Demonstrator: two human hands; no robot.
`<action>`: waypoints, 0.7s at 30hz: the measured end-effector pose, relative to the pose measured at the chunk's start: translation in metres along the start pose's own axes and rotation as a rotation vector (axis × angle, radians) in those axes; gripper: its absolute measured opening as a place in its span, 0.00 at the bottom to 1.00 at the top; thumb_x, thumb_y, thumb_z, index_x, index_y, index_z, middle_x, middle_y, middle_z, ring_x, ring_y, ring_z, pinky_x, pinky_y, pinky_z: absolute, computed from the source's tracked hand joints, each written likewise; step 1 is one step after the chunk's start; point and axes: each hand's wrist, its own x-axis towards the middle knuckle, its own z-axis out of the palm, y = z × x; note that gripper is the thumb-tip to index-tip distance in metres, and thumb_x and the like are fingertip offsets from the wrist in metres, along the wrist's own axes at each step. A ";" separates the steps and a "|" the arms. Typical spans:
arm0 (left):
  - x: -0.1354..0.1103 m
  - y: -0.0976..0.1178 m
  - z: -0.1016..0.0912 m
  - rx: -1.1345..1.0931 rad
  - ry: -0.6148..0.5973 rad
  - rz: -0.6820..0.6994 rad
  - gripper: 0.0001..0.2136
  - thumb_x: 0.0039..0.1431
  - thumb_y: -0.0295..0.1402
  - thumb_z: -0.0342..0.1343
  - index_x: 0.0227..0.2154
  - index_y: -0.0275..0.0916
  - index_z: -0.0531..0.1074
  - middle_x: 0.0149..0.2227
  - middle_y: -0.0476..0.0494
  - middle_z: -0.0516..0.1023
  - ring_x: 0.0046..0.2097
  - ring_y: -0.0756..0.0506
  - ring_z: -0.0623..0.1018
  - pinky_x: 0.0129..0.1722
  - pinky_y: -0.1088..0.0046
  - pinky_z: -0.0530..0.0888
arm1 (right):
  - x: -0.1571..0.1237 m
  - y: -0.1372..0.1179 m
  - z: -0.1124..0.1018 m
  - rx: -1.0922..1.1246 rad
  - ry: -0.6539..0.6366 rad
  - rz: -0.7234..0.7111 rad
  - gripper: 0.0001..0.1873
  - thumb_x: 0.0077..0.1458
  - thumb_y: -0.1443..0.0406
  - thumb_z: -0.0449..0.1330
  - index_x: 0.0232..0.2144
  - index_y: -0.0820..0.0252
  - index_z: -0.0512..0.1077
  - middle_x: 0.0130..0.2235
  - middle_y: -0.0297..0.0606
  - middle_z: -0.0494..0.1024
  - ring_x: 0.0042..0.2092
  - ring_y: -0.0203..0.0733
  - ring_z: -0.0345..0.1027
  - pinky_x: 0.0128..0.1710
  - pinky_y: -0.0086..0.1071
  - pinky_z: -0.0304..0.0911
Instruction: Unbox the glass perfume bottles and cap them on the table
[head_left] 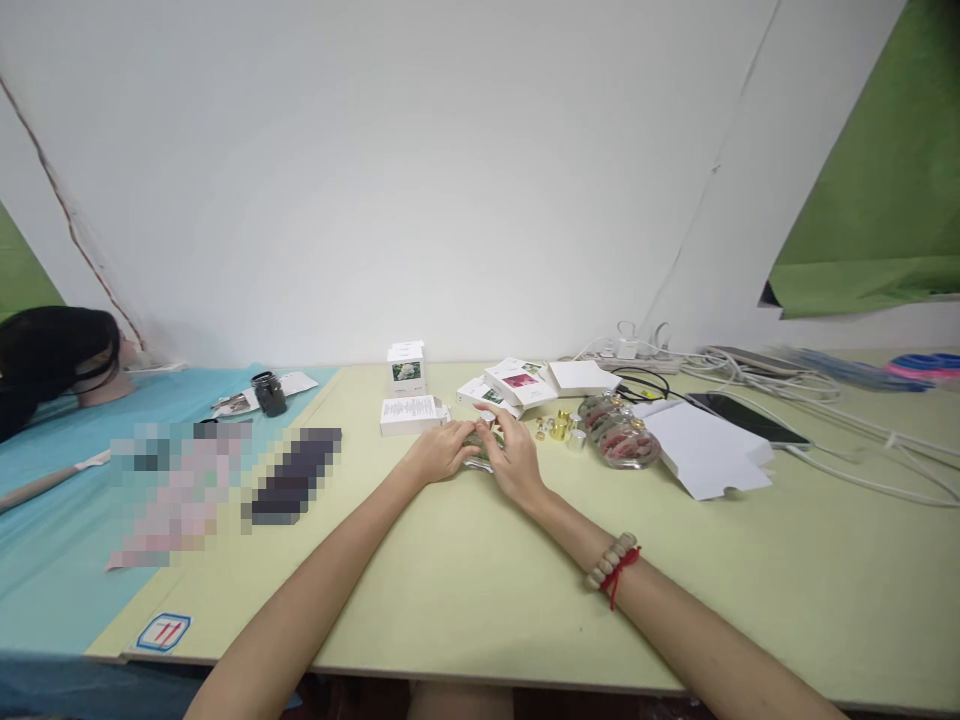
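Dark jar (269, 393), far left on blue cloth. White carton (411, 414), lying flat. Left hand (442, 452) and right hand (512, 458), both pinched on small glass bottle (480, 447) at table centre. Gold caps (556, 428), loose alongside; likely scattered if the hands bump them.

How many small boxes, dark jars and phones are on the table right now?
Small printed boxes: 4 (upright, flat, pink-label, green-label partly hidden)
Plain white box: 1
Dark jar: 1
Phone: 1
Total: 7
Both hands, left hand and right hand, are on a small glassy item; its kind is unclear.
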 end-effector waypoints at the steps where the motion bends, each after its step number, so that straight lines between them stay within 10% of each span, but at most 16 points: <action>1: 0.000 0.000 0.000 0.001 -0.001 -0.002 0.15 0.62 0.39 0.37 0.46 0.37 0.59 0.42 0.40 0.71 0.42 0.45 0.72 0.34 0.70 0.69 | 0.000 0.000 0.000 -0.007 0.003 -0.002 0.19 0.57 0.56 0.44 0.46 0.56 0.65 0.44 0.39 0.73 0.41 0.43 0.65 0.43 0.38 0.57; 21: 0.001 0.002 -0.001 0.024 -0.026 -0.030 0.17 0.62 0.40 0.34 0.46 0.36 0.58 0.39 0.41 0.71 0.39 0.44 0.72 0.32 0.70 0.68 | 0.000 0.001 0.002 -0.005 0.009 -0.021 0.17 0.58 0.57 0.44 0.46 0.54 0.64 0.46 0.36 0.72 0.46 0.42 0.62 0.48 0.39 0.51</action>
